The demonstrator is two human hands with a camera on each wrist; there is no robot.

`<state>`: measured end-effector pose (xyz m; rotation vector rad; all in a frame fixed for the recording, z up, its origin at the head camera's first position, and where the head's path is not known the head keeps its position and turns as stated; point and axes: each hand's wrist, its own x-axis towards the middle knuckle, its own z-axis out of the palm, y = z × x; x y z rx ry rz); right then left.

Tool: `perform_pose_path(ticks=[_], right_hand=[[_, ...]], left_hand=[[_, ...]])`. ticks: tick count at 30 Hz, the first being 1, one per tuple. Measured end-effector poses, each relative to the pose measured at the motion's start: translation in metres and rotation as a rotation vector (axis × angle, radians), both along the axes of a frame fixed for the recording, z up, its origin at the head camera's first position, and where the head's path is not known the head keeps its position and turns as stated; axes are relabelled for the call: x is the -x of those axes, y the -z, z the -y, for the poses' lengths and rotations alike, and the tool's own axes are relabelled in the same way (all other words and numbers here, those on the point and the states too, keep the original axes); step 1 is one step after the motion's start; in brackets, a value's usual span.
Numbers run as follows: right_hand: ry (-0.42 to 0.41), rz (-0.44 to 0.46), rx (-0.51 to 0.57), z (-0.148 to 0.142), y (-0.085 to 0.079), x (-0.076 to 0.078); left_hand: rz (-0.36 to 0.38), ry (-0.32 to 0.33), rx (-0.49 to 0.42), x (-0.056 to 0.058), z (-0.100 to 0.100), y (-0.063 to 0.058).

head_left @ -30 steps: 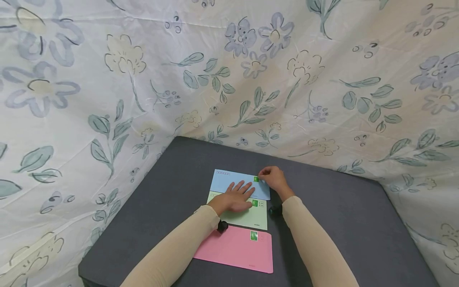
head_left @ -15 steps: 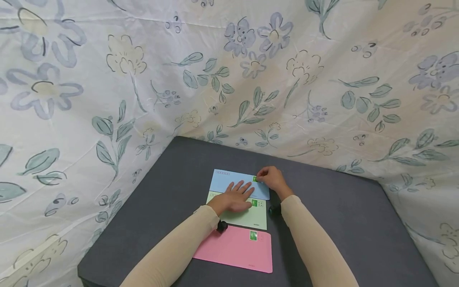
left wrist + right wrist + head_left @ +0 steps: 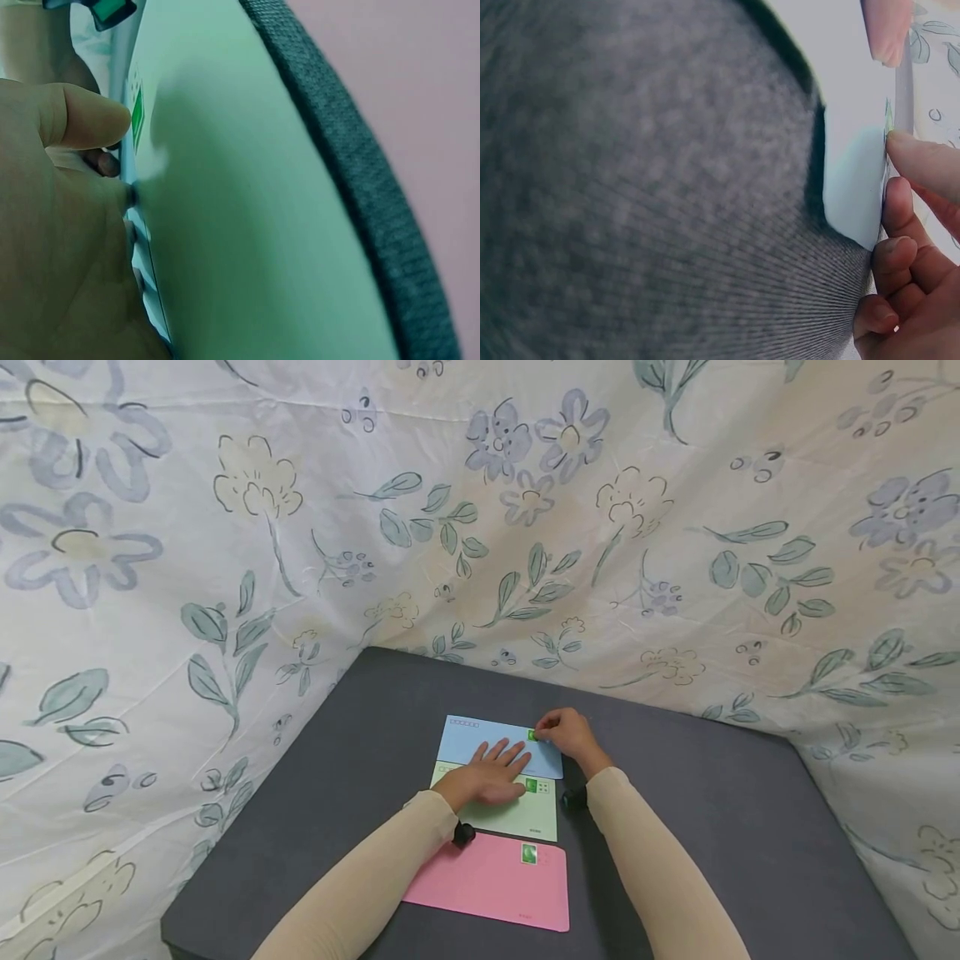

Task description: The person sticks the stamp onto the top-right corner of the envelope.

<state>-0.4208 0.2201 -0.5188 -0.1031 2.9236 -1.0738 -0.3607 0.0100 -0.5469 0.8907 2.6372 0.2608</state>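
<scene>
In the head view a blue envelope lies at the back. A pale green envelope lies in front of it and a pink envelope nearest. My left hand rests flat with spread fingers across the blue and green envelopes. At the blue envelope's upper right corner, my right hand pinches at a small green postage stamp, partly covering it. In the right wrist view one fingertip touches the stamp, seen edge-on, while the other fingers curl beside the envelope.
A green stamp is on the green envelope and another stamp on the pink one. The dark grey table extends around them. A floral cloth hangs behind and to the left.
My right fingertips have shifted slightly left, from the stamp's right edge to over part of it. My left hand stays in place on the envelopes.
</scene>
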Motion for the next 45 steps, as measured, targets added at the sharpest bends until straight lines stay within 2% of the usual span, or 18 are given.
perform_pose_path(ticks=[9,20,31,45], right_hand=[[-0.009,0.001,-0.011,-0.0001,0.0013,0.0037],[0.013,-0.001,-0.005,0.0016,-0.0009,-0.0001],[0.013,0.000,-0.009,0.0013,0.0018,0.0014],[0.022,0.011,0.069,-0.0032,0.0020,-0.0001]], left_hand=[[-0.002,0.002,-0.009,0.0036,0.0001,0.0059],[-0.002,-0.004,-0.004,0.0005,0.0002,0.0026],[-0.004,0.001,-0.003,0.0012,0.0010,0.0048],[-0.013,-0.004,0.008,0.0034,-0.0006,0.0071]])
